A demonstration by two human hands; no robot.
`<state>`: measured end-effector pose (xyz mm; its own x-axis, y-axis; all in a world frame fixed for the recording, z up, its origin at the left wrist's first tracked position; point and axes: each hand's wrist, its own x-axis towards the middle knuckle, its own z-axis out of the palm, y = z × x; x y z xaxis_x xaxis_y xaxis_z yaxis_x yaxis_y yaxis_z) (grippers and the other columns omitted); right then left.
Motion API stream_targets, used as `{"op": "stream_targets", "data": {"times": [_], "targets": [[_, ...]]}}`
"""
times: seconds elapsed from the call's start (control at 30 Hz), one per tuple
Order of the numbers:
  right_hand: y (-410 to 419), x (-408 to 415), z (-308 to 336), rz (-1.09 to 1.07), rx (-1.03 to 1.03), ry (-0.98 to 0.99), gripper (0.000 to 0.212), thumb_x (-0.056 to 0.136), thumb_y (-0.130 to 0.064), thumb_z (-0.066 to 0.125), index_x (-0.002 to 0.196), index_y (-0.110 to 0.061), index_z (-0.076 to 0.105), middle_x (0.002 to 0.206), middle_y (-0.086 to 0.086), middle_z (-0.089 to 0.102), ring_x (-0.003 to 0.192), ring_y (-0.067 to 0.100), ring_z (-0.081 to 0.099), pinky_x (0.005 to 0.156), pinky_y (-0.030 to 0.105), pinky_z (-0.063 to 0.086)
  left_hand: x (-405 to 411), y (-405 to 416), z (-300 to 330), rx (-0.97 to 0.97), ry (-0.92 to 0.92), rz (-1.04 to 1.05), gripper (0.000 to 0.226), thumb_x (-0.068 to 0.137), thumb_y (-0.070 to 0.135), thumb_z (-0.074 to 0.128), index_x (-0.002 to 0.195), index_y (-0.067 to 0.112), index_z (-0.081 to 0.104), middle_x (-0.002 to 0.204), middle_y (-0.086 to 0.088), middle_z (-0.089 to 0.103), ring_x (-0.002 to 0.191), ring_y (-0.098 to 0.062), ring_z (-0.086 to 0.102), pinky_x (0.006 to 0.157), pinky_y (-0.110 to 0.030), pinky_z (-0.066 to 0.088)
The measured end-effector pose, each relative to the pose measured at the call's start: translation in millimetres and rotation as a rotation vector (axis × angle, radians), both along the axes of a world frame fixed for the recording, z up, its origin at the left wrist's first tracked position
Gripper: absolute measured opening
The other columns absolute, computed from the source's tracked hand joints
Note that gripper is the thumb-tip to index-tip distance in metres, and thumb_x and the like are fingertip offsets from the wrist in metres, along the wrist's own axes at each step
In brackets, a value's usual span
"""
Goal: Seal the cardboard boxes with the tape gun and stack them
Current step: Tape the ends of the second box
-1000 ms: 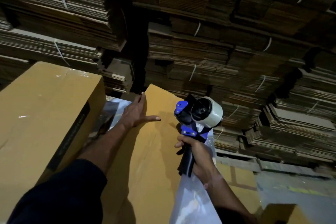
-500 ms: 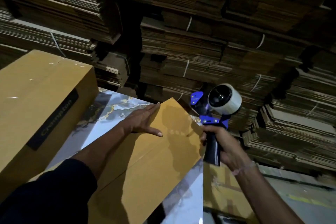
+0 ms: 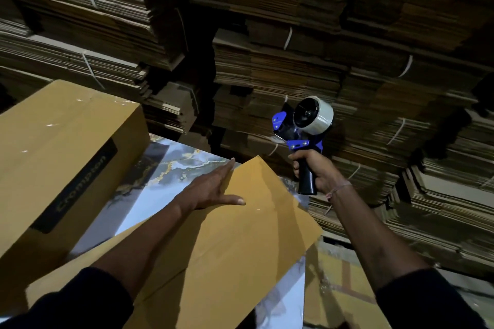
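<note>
Stacked bundles of flattened cardboard (image 3: 280,67), tied with white straps, fill the whole far side of the scene in dim light. On the left stands a tall sealed box (image 3: 53,157), yellow-brown, with shiny tape glinting on its top and a dark label strip with printed lettering down its right face. It rests on a marble-patterned tabletop (image 3: 171,165), grey and white with gold veins, whose bare part shows just right of this box.

Nearer and further right lies a second box (image 3: 213,248), the same yellow-brown, turned at an angle so one corner points to the far side. The left hand (image 3: 213,189) lies flat on its upper face near that far corner, fingers straight and together, thumb stretched out to the right; its dark sleeve (image 3: 80,302) enters from the near left.

Right of the box's far corner, the right hand (image 3: 312,171) is raised clear of the table and curled round the black handle of a tape gun (image 3: 302,133). The gun has a blue frame and carries a roll of clear tape (image 3: 315,116) at its top; it touches neither box. A thin band circles the right wrist. Low on the right, beyond the table's edge, part of another taped box (image 3: 339,283) shows below.
</note>
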<state>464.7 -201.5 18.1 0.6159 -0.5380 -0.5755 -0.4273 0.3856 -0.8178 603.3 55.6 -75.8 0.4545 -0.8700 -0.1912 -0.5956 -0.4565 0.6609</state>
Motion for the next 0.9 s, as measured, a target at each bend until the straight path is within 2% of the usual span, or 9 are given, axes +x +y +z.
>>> {"op": "stream_targets", "data": {"times": [0.13, 0.23, 0.37, 0.47, 0.57, 0.73, 0.9], "targets": [[-7, 13, -21, 0.032, 0.017, 0.054, 0.005, 0.092, -0.003, 0.061, 0.091, -0.005, 0.066, 0.058, 0.003, 0.053, 0.048, 0.013, 0.048, 0.046, 0.021, 0.043, 7, -22, -3, -0.046, 0.064, 0.042, 0.129, 0.076, 0.074, 0.075, 0.163, 0.037, -0.013, 0.174, 0.006, 0.006, 0.159, -0.018, 0.012, 0.122, -0.040, 0.027], [-10, 14, -29, 0.064, 0.060, 0.046, 0.006, 0.093, -0.003, 0.061, 0.090, -0.007, 0.064, 0.061, 0.003, 0.053, 0.050, 0.012, 0.049, 0.046, 0.020, 0.043, 11, -43, -2, -0.099, 0.079, 0.080, 0.135, 0.072, 0.072, 0.080, 0.163, 0.035, -0.013, 0.174, 0.003, 0.003, 0.159, -0.021, 0.014, 0.122, -0.046, 0.031], [-15, 15, -39, 0.102, 0.092, 0.057, 0.013, 0.092, -0.002, 0.062, 0.082, -0.010, 0.063, 0.061, 0.003, 0.053, 0.050, 0.012, 0.048, 0.046, 0.021, 0.045, 14, -67, -3, -0.199, 0.109, 0.152, 0.140, 0.069, 0.060, 0.089, 0.165, 0.028, -0.007, 0.174, 0.001, -0.001, 0.158, -0.022, 0.015, 0.120, -0.045, 0.034], [-18, 16, -46, 0.132, 0.110, 0.077, 0.019, 0.089, -0.005, 0.064, 0.072, -0.013, 0.065, 0.061, 0.003, 0.053, 0.052, 0.014, 0.049, 0.051, 0.025, 0.044, 19, -80, -7, -0.249, 0.133, 0.194, 0.142, 0.065, 0.057, 0.092, 0.166, 0.024, -0.002, 0.174, -0.001, 0.001, 0.158, -0.023, 0.014, 0.122, -0.045, 0.032], [-20, 15, -51, 0.179, 0.126, 0.094, 0.029, 0.090, -0.008, 0.065, 0.061, -0.015, 0.066, 0.062, 0.004, 0.053, 0.053, 0.014, 0.047, 0.057, 0.028, 0.040, 22, -87, -11, -0.266, 0.152, 0.209, 0.137, 0.065, 0.050, 0.095, 0.166, 0.022, 0.006, 0.173, -0.001, 0.008, 0.156, -0.024, 0.022, 0.119, -0.037, 0.031], [-16, 12, -51, 0.189, 0.105, 0.100, 0.018, 0.090, -0.007, 0.064, 0.072, -0.012, 0.063, 0.065, 0.004, 0.052, 0.053, 0.014, 0.047, 0.050, 0.026, 0.044, 23, -92, -14, -0.268, 0.137, 0.203, 0.119, 0.069, 0.048, 0.094, 0.162, 0.024, 0.023, 0.166, -0.002, 0.029, 0.142, -0.024, 0.045, 0.107, -0.035, 0.043], [-15, 13, -53, 0.207, 0.140, 0.147, 0.020, 0.088, -0.011, 0.064, 0.069, -0.012, 0.057, 0.062, 0.005, 0.050, 0.051, 0.017, 0.045, 0.050, 0.028, 0.043, 23, -93, -17, -0.297, 0.165, 0.195, 0.105, 0.067, 0.047, 0.094, 0.153, 0.024, 0.038, 0.156, -0.001, 0.048, 0.135, -0.021, 0.052, 0.105, -0.037, 0.048]]}}
